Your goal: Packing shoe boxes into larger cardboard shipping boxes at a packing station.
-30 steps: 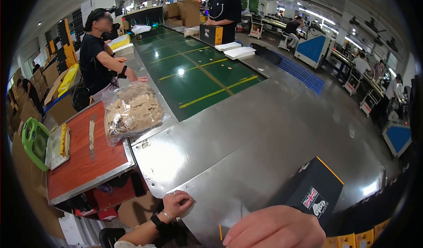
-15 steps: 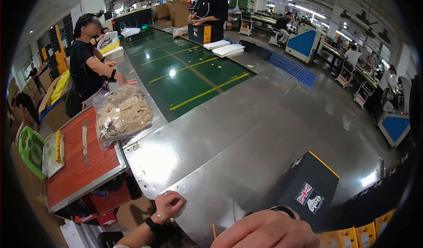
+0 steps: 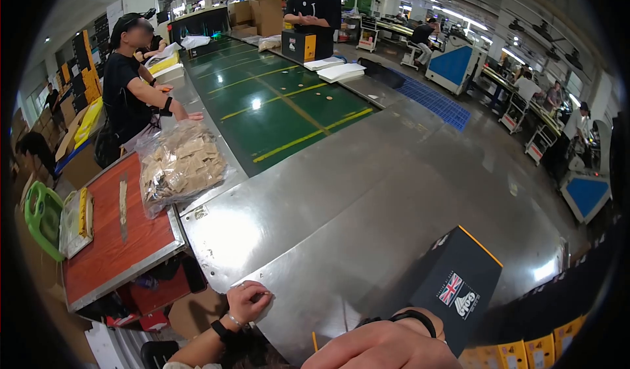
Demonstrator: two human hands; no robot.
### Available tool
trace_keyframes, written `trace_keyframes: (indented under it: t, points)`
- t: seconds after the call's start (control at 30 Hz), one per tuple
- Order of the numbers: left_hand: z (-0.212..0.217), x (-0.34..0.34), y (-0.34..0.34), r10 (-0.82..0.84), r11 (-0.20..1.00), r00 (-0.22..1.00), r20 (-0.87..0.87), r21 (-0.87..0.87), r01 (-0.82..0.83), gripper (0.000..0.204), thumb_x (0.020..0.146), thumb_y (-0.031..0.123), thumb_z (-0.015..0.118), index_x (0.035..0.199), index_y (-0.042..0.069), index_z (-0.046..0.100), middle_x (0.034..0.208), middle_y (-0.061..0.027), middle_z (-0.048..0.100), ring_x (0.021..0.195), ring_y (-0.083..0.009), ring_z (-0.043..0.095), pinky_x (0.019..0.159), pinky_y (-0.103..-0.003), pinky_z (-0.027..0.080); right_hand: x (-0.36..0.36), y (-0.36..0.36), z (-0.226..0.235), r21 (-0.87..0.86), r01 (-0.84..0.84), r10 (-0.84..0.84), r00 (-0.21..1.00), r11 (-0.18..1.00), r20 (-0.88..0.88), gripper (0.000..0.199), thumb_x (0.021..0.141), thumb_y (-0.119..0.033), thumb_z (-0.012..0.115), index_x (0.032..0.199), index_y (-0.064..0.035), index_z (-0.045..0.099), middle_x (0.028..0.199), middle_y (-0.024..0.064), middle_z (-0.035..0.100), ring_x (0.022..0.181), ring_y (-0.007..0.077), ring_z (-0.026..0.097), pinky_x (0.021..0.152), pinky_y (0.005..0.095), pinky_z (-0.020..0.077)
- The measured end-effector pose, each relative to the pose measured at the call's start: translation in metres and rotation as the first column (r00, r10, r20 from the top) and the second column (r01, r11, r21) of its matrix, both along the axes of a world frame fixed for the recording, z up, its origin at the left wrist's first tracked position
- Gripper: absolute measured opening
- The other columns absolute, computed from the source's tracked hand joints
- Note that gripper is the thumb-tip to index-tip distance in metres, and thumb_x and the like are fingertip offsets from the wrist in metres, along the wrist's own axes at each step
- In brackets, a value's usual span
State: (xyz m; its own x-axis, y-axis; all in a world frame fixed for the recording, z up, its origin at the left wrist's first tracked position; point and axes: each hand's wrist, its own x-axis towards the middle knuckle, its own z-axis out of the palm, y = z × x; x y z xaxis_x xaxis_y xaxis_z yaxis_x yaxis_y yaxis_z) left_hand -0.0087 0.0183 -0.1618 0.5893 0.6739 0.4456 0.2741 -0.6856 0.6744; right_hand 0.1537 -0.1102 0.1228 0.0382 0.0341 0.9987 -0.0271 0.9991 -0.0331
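My left hand (image 3: 248, 301) rests at the near edge of the grey metal table (image 3: 328, 218), its fingers curled into a loose fist with nothing seen in them. A bracelet and a black band circle that wrist. Large and close at the lower edge is my right hand (image 3: 384, 348), back of the hand showing and a black band at its wrist. Its fingers run out of the picture. Just beyond it a black shoebox (image 3: 453, 284) with an orange edge sits on the table. Whether the wrist touches the box I cannot tell.
A clear bag of brown paper packets (image 3: 184, 162) lies left, beside a red-topped stand (image 3: 118, 231). Beyond runs a green conveyor belt (image 3: 262, 106) with several small discs. One person (image 3: 131, 93) stands left of it, another (image 3: 314, 11) behind a black box. Orange-ended boxes (image 3: 538, 352) line the lower right.
The person at the far side has lifted their hands off the black box and joined them at the chest. My right hand has shifted slightly left and down; my left stays at the table edge.
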Motion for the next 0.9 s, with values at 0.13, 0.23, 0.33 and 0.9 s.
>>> trace_keyframes:
  t: [0.13,0.23,0.33,0.9]
  points:
    - [-0.007,-0.008,0.002,0.005,1.0,1.0,0.024,0.002,-0.005,0.011,0.066,0.016,0.075,0.071,0.01,0.067,0.073,-0.0039,0.066,0.059,-0.0174,0.063,0.055,-0.026,0.051,-0.005,-0.033,0.003,-0.454,-0.031,0.017,0.999,0.89,-0.035,0.006,0.078,-0.005,0.064,0.081,0.0001,0.062,0.086,0.0169,0.063,0.076,0.0293,0.059,0.057,0.0359,0.0496]
    - [-0.004,0.0,0.0,-0.014,1.0,1.0,0.019,0.018,0.014,0.011,0.066,0.016,0.075,0.071,0.011,0.067,0.073,-0.0037,0.066,0.059,-0.0169,0.063,0.054,-0.026,0.05,0.006,-0.009,0.005,-0.082,0.064,-0.056,0.994,0.995,0.09,0.005,0.078,-0.004,0.063,0.081,-0.0002,0.062,0.085,0.0159,0.063,0.078,0.0291,0.059,0.058,0.0355,0.0499]
    - [-0.003,-0.005,0.0,0.002,1.0,1.0,-0.003,0.016,-0.002,0.011,0.066,0.016,0.075,0.071,0.011,0.067,0.072,-0.0034,0.066,0.058,-0.0165,0.063,0.053,-0.026,0.05,0.006,-0.016,0.007,-0.201,0.06,-0.037,0.992,0.978,0.117,0.004,0.078,-0.003,0.062,0.08,0.0,0.061,0.084,0.0156,0.063,0.079,0.0285,0.059,0.058,0.0352,0.0499]
    - [0.0,-0.004,-0.001,0.017,1.0,0.999,-0.032,0.026,-0.016,0.01,0.066,0.018,0.074,0.069,0.012,0.067,0.073,-0.0031,0.066,0.058,-0.017,0.063,0.055,-0.027,0.051,0.005,-0.022,0.01,-0.167,0.187,-0.17,0.979,0.968,0.108,0.005,0.074,-0.002,0.066,0.078,0.0004,0.067,0.082,0.0132,0.063,0.077,0.0247,0.06,0.06,0.0314,0.0502]
